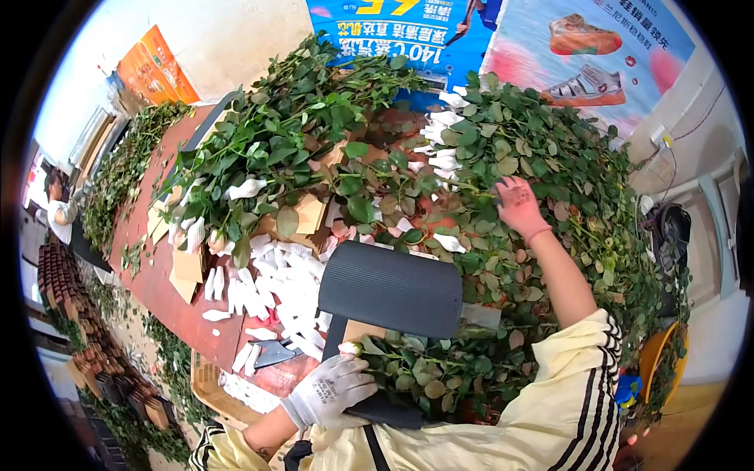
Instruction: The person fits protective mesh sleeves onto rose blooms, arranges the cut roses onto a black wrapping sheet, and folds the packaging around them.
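My left hand (331, 392), in a white-grey glove, is low in the middle with its fingers closed by the head of a pale pink rose (350, 348). Leafy rose stems (440, 365) run rightward from there across a dark board. My right hand (518, 207), in a pink glove, is stretched out over the leafy pile, fingers drawn together at a rose stem; the leaves partly hide the grip. Nearby lies a rose bud in a white net sleeve (449, 242). Between my hands stands a black ribbed panel (390, 288).
Many loose white net sleeves (267, 286) and cardboard pieces (187, 267) cover the red table (149, 228). Rose piles (275, 133) rise at the back and right. A basket (206, 381) is at the lower left. Another person (59, 212) is at the far left.
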Demonstrator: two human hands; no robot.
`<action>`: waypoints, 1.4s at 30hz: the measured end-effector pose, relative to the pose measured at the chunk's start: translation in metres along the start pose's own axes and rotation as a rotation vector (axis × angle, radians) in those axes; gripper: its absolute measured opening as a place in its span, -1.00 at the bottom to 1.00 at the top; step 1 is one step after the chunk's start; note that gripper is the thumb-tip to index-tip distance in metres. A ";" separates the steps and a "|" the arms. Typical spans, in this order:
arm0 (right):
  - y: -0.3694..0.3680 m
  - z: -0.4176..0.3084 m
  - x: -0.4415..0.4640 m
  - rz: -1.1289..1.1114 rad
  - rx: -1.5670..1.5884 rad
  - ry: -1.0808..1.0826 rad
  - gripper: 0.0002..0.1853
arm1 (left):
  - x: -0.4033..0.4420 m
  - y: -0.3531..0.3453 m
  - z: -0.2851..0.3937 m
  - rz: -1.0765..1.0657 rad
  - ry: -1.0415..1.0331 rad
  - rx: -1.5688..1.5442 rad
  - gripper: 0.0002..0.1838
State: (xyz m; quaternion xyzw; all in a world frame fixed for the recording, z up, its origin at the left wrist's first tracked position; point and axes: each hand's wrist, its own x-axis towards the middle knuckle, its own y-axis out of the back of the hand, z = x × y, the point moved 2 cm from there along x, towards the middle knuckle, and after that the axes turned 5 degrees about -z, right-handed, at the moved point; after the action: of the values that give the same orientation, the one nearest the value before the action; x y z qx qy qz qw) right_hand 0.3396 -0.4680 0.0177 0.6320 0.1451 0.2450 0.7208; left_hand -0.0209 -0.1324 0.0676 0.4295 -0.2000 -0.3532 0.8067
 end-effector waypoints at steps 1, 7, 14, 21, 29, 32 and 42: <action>0.018 0.001 -0.007 -0.018 0.027 -0.023 -0.70 | -0.002 -0.002 -0.001 0.014 -0.006 0.002 -0.40; 0.122 0.010 -0.059 -0.143 0.453 -0.057 -0.70 | -0.002 -0.002 0.002 0.005 -0.022 0.036 -0.41; 0.206 -0.028 -0.134 -0.331 1.089 0.016 -0.48 | -0.008 -0.007 0.001 -0.025 -0.009 0.093 -0.40; 0.263 -0.014 -0.180 0.024 1.408 -0.266 -0.43 | -0.015 -0.010 0.002 -0.015 -0.027 0.089 -0.40; 0.295 -0.104 -0.149 0.163 1.627 -0.271 -0.56 | -0.016 -0.007 0.003 0.020 -0.072 0.085 -0.39; 0.262 -0.171 -0.088 -0.106 1.898 -0.114 -0.50 | -0.009 -0.004 0.006 -0.008 -0.085 0.107 -0.37; 0.168 -0.164 0.017 -0.267 0.964 0.031 -0.51 | -0.007 0.000 0.007 0.118 -0.077 0.077 -0.34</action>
State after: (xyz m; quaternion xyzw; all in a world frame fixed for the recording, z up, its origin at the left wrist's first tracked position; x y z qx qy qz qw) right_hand 0.2398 -0.3075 0.1581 0.8654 0.3320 0.0649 0.3696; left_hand -0.0300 -0.1315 0.0718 0.4338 -0.2695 -0.3134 0.8006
